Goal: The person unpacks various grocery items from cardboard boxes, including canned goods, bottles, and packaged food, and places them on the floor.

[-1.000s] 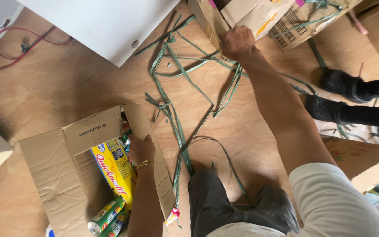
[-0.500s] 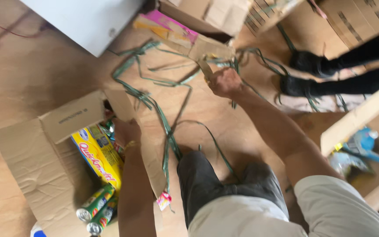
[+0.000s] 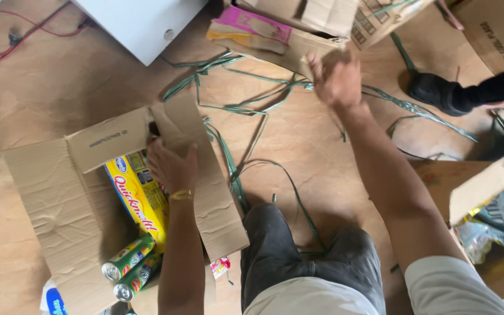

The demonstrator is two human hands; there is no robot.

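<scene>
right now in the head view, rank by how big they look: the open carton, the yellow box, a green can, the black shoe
1. Open carton, by far the largest.
2. Yellow box, partly hidden by the left hand.
3. Black shoe and green can: they look close in size, and the can lies nearer the camera, so no ranking.

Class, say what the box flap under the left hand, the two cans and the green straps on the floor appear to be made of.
Box flap: brown corrugated cardboard, matte and creased. Cans: probably metal, with shiny silver ends. Green straps: likely plastic banding, thin, flat and kinked.
</scene>
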